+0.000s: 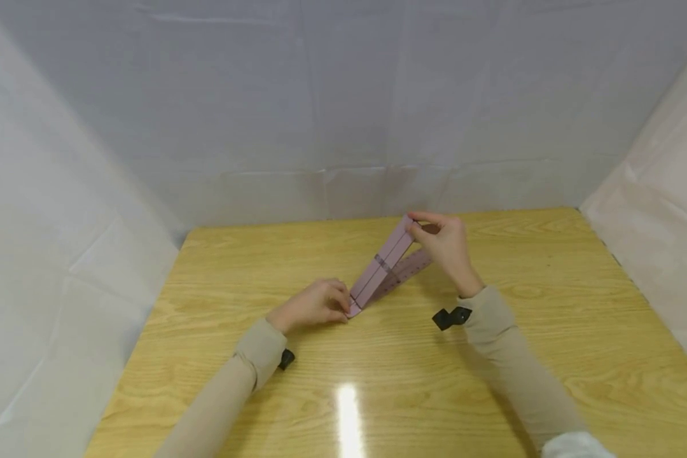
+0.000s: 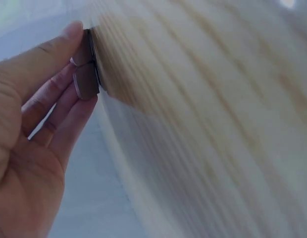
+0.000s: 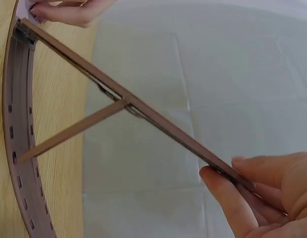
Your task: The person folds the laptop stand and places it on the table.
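Observation:
A pink folding stand (image 1: 380, 267) lies on the wooden table (image 1: 492, 356), with its top panel tilted up and its slotted base strip (image 3: 17, 163) flat on the wood. My right hand (image 1: 443, 245) pinches the raised far end of the top panel (image 3: 143, 111) between thumb and fingers. A thin prop bar (image 3: 69, 131) hangs from the panel's middle down to the base. My left hand (image 1: 315, 305) pinches the hinged near end (image 2: 85, 74) against the table.
White cloth (image 1: 343, 102) walls the table on the back and both sides. Black wrist straps (image 1: 451, 317) sit on both beige sleeves. A bright light glare (image 1: 349, 413) shows on the wood near the front edge.

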Demonstrator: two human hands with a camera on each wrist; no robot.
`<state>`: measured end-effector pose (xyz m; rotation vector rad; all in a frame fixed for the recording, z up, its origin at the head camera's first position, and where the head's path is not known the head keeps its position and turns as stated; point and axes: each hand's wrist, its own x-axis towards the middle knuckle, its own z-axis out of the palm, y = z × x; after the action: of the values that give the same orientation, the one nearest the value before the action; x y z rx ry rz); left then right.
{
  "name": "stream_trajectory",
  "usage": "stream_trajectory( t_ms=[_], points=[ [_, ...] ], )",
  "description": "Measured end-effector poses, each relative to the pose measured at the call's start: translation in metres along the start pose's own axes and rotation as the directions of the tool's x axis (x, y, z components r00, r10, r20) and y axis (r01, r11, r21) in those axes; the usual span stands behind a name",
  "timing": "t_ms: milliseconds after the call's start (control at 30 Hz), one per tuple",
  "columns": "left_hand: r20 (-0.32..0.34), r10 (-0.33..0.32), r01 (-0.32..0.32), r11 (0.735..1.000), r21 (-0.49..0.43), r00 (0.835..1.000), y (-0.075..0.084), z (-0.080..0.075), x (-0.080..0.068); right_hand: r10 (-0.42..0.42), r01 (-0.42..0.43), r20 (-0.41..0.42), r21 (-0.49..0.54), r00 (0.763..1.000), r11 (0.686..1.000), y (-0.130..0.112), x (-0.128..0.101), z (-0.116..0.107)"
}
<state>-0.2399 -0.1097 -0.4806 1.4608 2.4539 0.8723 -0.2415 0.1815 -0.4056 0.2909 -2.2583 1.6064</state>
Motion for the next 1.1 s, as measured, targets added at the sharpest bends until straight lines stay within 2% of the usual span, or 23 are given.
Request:
stream_trajectory(
  t_ms=[233,500,833,1100],
  points=[
    [-0.035,-0.055,0.057,0.997,0.046,0.998,0.006,0.002,0.001,0.011,-0.012,0.068,0.019,0.998,1.000,0.004,0.002,-0.005],
    [-0.063,-0.080,0.084,0.994,0.073,0.995,0.012,0.004,0.001,-0.009,0.006,0.056,0.048,0.998,0.999,0.003,0.000,-0.005],
    [-0.056,-0.061,0.065,0.996,0.063,0.997,0.008,0.004,-0.001,-0.002,0.001,0.021,0.044,1.000,0.999,-0.001,-0.004,-0.004],
    [-0.031,-0.032,0.035,0.995,0.094,0.999,0.008,0.002,0.001,0.009,-0.009,-0.005,0.039,1.000,0.999,-0.009,-0.007,-0.003]
  ],
)
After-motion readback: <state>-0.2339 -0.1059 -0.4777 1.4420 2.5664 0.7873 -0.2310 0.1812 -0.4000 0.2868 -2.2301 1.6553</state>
